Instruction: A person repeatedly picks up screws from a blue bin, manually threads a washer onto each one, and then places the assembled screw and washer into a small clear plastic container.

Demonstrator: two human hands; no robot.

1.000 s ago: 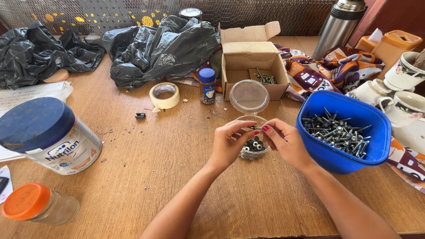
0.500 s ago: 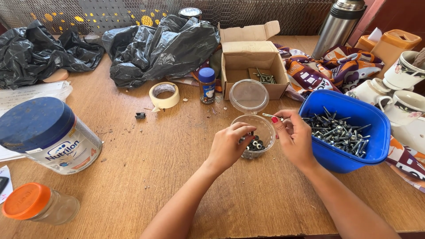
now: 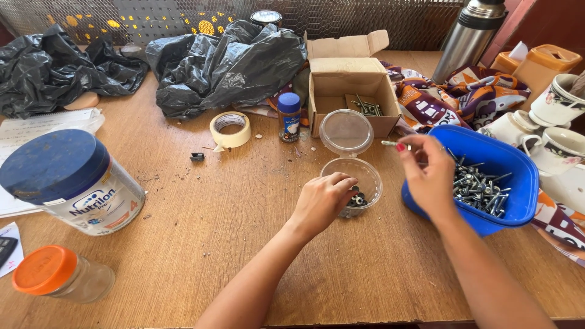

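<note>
My left hand point(image 3: 322, 200) rests on the near rim of a small clear plastic cup point(image 3: 359, 180) that holds a few dark nuts, fingers curled into it. My right hand point(image 3: 426, 173) is raised beside the blue plastic bowl point(image 3: 518, 164) full of screws and bolts, pinching one screw point(image 3: 390, 143) between thumb and fingers, just above the cup's right side. The cup's clear lid point(image 3: 346, 131) leans against an open cardboard box point(image 3: 350, 85) with more screws inside.
A roll of masking tape point(image 3: 230, 129), a small blue-capped jar point(image 3: 289, 116), black plastic bags point(image 3: 225, 61), a big blue-lidded tin point(image 3: 67, 180), an orange-lidded jar point(image 3: 61, 274), a steel flask point(image 3: 468, 36), patterned cloth and white cups point(image 3: 551, 143) surround the wooden table.
My right hand has lifted away from the cup toward the blue bowl with a screw pinched in it. My left hand stayed at the cup's rim.
</note>
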